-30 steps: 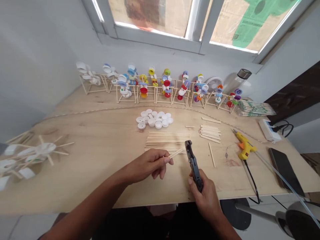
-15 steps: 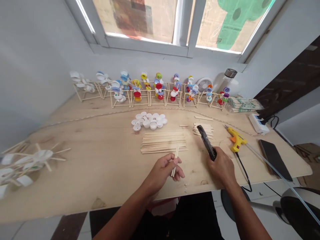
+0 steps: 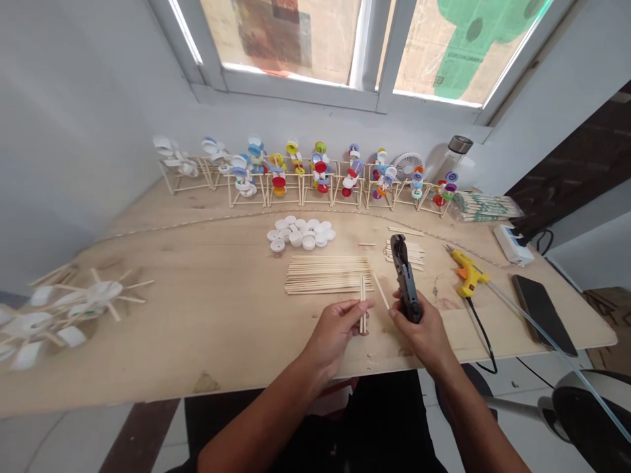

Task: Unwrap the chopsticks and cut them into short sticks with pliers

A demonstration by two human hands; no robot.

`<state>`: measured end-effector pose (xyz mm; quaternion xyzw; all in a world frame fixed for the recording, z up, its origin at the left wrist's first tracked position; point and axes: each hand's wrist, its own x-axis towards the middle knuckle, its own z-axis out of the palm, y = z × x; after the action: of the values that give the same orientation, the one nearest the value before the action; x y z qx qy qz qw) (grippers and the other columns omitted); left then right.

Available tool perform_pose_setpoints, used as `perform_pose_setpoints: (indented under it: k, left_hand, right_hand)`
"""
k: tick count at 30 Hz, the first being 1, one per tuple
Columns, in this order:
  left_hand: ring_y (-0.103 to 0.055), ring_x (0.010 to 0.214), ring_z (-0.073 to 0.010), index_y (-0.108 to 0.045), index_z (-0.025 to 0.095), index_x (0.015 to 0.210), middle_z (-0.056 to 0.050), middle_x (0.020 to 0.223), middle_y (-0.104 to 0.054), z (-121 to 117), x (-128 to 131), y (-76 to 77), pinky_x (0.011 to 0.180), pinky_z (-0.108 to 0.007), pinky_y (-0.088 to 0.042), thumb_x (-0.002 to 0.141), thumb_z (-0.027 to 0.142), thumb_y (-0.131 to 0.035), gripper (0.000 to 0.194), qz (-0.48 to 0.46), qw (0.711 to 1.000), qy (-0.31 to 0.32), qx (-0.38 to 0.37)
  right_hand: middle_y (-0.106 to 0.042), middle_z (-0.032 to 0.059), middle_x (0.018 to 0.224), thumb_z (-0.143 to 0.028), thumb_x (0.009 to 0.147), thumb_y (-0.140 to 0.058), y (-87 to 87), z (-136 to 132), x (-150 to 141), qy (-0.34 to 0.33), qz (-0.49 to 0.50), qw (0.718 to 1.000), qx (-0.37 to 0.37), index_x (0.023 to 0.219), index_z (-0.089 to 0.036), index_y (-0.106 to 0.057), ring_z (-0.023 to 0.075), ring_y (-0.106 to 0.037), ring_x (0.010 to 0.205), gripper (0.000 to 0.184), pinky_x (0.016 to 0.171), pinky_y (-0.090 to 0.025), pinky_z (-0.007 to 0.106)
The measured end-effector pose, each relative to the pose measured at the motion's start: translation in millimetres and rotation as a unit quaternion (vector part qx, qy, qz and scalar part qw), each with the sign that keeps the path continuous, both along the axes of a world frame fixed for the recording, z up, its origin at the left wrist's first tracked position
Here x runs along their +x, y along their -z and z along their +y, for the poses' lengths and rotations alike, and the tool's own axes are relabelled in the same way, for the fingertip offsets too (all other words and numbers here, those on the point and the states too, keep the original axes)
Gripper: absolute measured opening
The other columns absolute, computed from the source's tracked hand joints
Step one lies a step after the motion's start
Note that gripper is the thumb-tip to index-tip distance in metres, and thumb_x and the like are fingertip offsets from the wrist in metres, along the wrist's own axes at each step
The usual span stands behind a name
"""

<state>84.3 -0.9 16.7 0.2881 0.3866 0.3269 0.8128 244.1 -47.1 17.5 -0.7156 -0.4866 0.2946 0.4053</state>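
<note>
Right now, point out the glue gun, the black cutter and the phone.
Glue gun (image 3: pixel 467 276), head view, on its yellow body.
Black cutter (image 3: pixel 405 279), head view, on its dark handle.
Phone (image 3: pixel 543 314), head view, on its dark screen.

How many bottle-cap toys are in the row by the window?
9. They stand in one row along the back of the wooden table, from the white toy at the left end to the purple-and-red toy at the right end. None looks hidden.
</note>
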Motion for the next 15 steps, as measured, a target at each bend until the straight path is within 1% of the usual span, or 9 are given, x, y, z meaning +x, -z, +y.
perform_pose_setpoints:
  k: [2,5,11,15]
  left_hand:
    - [-0.046,0.057,-0.0073,-0.07,0.012,0.078,0.002,0.06,-0.054,-2,3,1.5,0.055,-0.021,-0.038,0.061,0.037,-0.075,0.031,-0.017,1.0,-0.012,-0.005]
    - [-0.047,0.058,-0.0076,-0.071,0.012,0.083,-0.001,0.065,-0.059,-5,5,4.1,0.056,-0.022,-0.037,0.062,0.038,-0.075,0.033,-0.033,0.999,-0.022,-0.006]
    - [-0.051,0.06,-0.0088,-0.072,0.013,0.086,-0.005,0.073,-0.067,-5,7,2.1,0.056,-0.022,-0.037,0.061,0.036,-0.076,0.034,-0.05,0.997,-0.061,-0.012]
    - [-0.059,0.07,-0.0139,-0.072,0.013,0.084,-0.008,0.076,-0.07,-6,8,-1.8,0.063,-0.024,-0.042,0.06,0.035,-0.077,0.033,-0.067,0.995,-0.07,-0.017]
  right_hand:
    - [-0.061,0.0003,0.071,-0.031,0.071,-0.06,-3.6,-1,-14,-0.002,0.065,0.998,0.007,0.097,-0.016,-0.056,0.0143,-0.056,0.061,0.031,0.059,-0.045,0.025]
    - [-0.059,-0.0011,0.069,-0.031,0.069,-0.062,-5.1,0,-28,0.011,0.115,0.993,0.009,0.097,-0.016,-0.056,0.0128,-0.053,0.057,0.032,0.055,-0.044,0.024]
    - [-0.059,-0.0019,0.069,-0.029,0.068,-0.065,-2.2,1,-36,0.03,0.15,0.988,0.023,0.096,-0.016,-0.057,0.0127,-0.053,0.059,0.032,0.057,-0.045,0.025]
    - [-0.059,-0.0012,0.069,-0.029,0.067,-0.065,-1.0,0,-39,0.03,0.156,0.987,0.029,0.094,-0.016,-0.058,0.0133,-0.053,0.059,0.031,0.057,-0.046,0.025]
